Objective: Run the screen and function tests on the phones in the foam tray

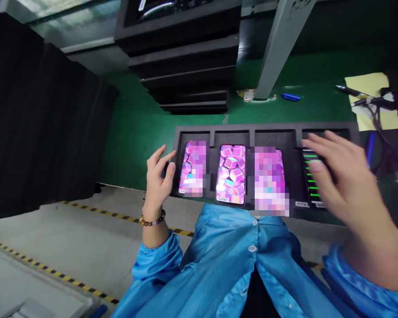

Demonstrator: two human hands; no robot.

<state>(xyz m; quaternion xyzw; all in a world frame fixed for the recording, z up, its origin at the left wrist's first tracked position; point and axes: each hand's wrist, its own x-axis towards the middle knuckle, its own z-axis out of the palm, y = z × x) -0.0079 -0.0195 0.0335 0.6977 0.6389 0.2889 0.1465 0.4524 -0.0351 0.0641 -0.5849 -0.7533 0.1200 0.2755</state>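
Tray (pixel 274 139) rests on the green surface (pixel 135 154), near its front edge, with a phone at each of its four compartments. I judge the step in hand to be handling or checking these phones with screens lit. The left phone (pixel 195 170), second phone (pixel 231 174) and third phone (pixel 269 181) show pink displays, two of them pixelated; the fourth phone (pixel 311 181) shows green rows on black. Over it I see the right hand (pixel 346 181), fingers extended, thumb apart, nothing visibly held; I cannot tell whether it makes contact. The left hand (pixel 159 181) stands beside the tray's left end, half spread and holding nothing. I judge that the next move calls for aligning right thumb and fingers with the fourth phone's edges, without disturbing its neighbour.
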